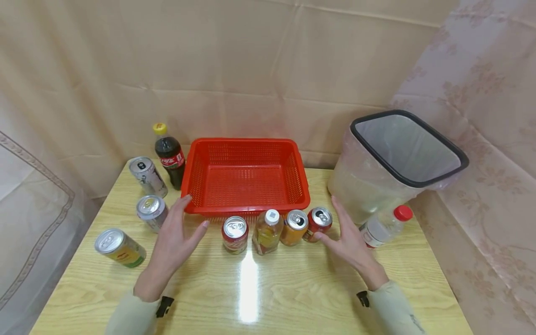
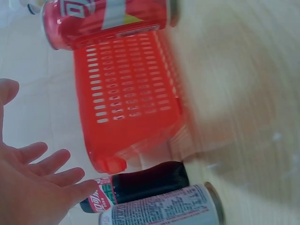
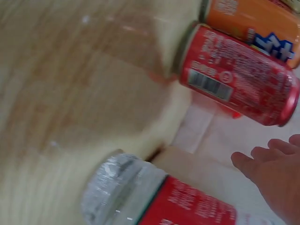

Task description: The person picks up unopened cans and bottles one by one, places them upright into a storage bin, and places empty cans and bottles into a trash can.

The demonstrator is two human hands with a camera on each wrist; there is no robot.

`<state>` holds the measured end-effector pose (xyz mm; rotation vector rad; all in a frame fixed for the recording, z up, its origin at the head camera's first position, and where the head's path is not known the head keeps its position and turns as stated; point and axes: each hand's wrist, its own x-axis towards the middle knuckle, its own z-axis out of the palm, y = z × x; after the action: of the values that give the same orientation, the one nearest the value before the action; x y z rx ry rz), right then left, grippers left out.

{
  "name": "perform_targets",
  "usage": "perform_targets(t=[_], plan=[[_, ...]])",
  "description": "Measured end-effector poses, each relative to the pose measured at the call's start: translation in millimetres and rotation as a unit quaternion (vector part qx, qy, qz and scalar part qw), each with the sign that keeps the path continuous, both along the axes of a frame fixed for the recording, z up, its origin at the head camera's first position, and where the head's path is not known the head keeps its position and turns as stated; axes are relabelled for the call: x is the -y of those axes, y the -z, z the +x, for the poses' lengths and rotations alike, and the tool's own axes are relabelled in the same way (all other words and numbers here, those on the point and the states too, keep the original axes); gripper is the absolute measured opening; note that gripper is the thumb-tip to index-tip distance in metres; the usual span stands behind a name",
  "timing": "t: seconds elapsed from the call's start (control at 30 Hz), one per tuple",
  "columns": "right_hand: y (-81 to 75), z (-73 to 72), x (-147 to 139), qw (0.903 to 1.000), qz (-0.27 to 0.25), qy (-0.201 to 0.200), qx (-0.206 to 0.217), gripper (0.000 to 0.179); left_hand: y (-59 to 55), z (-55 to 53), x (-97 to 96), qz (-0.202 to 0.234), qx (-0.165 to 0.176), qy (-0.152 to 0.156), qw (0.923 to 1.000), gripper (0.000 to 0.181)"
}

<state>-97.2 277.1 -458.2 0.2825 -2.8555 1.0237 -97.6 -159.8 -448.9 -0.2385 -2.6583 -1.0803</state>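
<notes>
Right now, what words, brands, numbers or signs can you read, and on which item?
No word, brand or number reads clearly enough to quote.
Dark bottle: white lettering on red, too small.
Rightmost red can: barcode visible; lettering blurred.
Orange can: bold blue-and-white lettering, too blurred.
Red-capped bottle: white print on red, blurred.
Leftmost red can: white marks, cut off.
Pale can: rows of print, blurred.
</notes>
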Motion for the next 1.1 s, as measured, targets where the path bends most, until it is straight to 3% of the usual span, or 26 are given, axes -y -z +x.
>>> perform_targets(t=[0.23, 0.47, 0.77, 1.1], plan=[[18.0, -7.7, -1, 0.9993, -0.031, -0.004, 0.021, 0.116, 12.6, 7.3, 3.7, -0.017, -0.024, 0.003, 0.9996, 0.076], [29.6, -15.4, -3, 0.9927, -0.104, -0.027, 0.055, 0.122, 22.0, 11.0, 4.1, -0.043, -0.050, 0.010, 0.9978, 0.081], [36.8, -19.9, 0, 0.9898, -0.127, -0.015, 0.063, 0.123, 27.4, 13.9, 3.0, -0.079, -0.033, 0.004, 0.9963, 0.086], [40.5, -21.8, 4, 0.9884, -0.141, 0.000, 0.056, 0.106, 26.3, 9.7, 2.2, -0.088, -0.036, 0.008, 0.9954, 0.088]])
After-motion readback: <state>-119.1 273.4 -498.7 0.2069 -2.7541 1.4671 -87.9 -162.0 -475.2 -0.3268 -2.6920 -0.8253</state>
